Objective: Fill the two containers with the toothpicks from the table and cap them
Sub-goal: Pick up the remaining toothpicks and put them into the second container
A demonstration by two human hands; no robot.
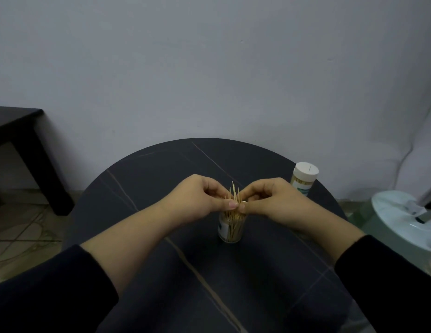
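Toothpicks (233, 195) pinched between both hands, above container (231, 228)

Both arms reach in from the near edge, forearms bare, dark sleeves pushed back toward the elbows. They angle inward so the two hands meet in the middle, wrists slightly raised. The left hand (205, 198) is curled, knuckles up, thumb and fingertips pinched together at its right side. The right hand (265, 200) mirrors it, fingers bent under, thumb tip pressed toward the left thumb. The two thumbs nearly touch, both hands closed in a fine pinch.
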